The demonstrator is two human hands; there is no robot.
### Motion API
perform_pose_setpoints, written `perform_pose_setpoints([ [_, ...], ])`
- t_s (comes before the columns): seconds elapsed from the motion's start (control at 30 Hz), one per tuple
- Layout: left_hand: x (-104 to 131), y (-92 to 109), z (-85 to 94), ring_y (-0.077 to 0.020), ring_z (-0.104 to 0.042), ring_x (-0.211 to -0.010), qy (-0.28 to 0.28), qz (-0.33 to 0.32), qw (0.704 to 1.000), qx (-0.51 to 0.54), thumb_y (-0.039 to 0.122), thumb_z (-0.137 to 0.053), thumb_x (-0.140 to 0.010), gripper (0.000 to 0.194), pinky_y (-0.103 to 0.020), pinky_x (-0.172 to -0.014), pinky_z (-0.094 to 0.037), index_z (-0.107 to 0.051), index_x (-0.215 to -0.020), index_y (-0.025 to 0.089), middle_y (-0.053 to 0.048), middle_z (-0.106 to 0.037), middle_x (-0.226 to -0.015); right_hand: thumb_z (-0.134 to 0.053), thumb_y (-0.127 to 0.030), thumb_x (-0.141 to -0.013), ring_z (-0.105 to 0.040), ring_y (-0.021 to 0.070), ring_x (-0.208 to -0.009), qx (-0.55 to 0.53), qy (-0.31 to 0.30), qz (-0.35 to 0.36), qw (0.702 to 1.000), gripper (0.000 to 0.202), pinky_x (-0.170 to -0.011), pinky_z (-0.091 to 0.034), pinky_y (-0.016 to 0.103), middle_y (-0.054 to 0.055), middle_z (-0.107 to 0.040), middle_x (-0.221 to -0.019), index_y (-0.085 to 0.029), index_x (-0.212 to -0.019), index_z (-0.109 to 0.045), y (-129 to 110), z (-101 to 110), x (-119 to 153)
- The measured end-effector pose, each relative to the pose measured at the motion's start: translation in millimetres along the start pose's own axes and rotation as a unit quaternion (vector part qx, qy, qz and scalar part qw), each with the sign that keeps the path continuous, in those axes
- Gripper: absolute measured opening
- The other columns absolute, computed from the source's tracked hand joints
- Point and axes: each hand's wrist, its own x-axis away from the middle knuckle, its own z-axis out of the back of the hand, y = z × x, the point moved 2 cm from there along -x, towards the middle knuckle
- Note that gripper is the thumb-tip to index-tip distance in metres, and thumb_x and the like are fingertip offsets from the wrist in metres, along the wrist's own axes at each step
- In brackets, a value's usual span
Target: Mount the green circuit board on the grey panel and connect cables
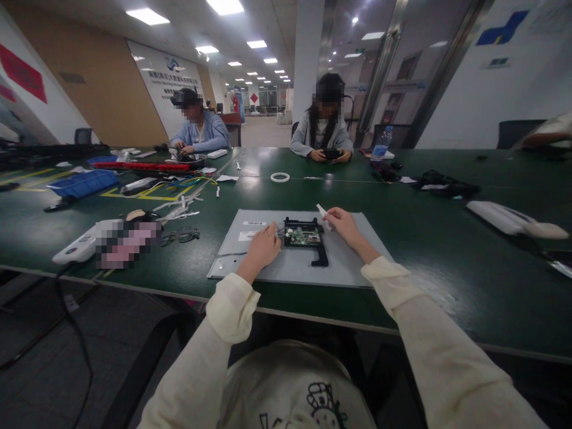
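Above a flat grey panel (290, 270), the right hand (342, 225) pinched a thin white strip (321, 210), probably light, flexible, best held by one end, while the grip of the left hand (264, 245) beside the green circuit board (306, 237) was unclear.

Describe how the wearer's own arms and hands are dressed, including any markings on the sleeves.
The left hand and right hand are ungloved. Loose, pale cream fabric sleeves cover the arms, ending in wide, creased, turned-back cuffs that leave the wrists uncovered. No print shows on either sleeve. Rings are too small to tell.
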Motion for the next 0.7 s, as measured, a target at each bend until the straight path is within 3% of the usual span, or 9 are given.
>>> perform_pose_setpoints([
  [0.17,-2.4,2.9,1.0,-0.0250,-0.047,-0.116,0.006,0.002,0.999,-0.039,0.028,-0.037,-0.087,0.039,-0.036,-0.095,-0.035,-0.042,-0.122,0.012,-0.015,-0.054,-0.122,-0.058,-0.038,-0.070,-0.051,0.0111,-0.056,-0.067,0.024,-0.005,0.997,0.021,-0.049,-0.037,0.021,0.004,-0.064,-0.073,-0.017,-0.074,-0.058,2.9,-1.0,-1.0],
  [0.37,-5.2,5.9,10.8,-0.0245,-0.054,-0.103,-0.006,-0.001,0.998,-0.066,0.027,-0.036,-0.087,0.027,-0.034,-0.085,-0.040,-0.049,-0.107,0.016,-0.011,-0.061,-0.106,-0.061,-0.039,-0.067,-0.052,0.0110,-0.062,-0.192,0.053,-0.011,0.980,0.022,-0.058,-0.041,0.022,0.002,-0.060,-0.070,-0.018,-0.071,-0.055,-8.8,0.4,2.6],
  [0.57,-13.7,0.0,16.9,-0.0230,-0.054,-0.103,-0.030,0.018,0.999,-0.041,0.020,-0.034,-0.087,0.026,-0.033,-0.086,-0.040,-0.051,-0.105,0.015,-0.011,-0.062,-0.103,-0.065,-0.041,-0.065,-0.054,0.0111,-0.067,-0.270,-0.027,-0.058,0.961,0.027,-0.057,-0.039,0.021,0.001,-0.060,-0.075,-0.019,-0.076,-0.053,-24.0,-5.5,12.2],
  [0.7,-34.7,12.3,21.9,-0.0239,-0.052,-0.108,0.027,0.002,0.999,0.042,0.021,-0.041,-0.085,0.032,-0.034,-0.091,-0.039,-0.050,-0.115,0.013,-0.014,-0.059,-0.114,-0.063,-0.043,-0.066,-0.053,0.0104,-0.065,-0.242,-0.056,-0.053,0.967,0.029,-0.053,-0.035,0.019,0.000,-0.060,-0.073,-0.019,-0.075,-0.050,-28.3,-11.6,13.8],
])
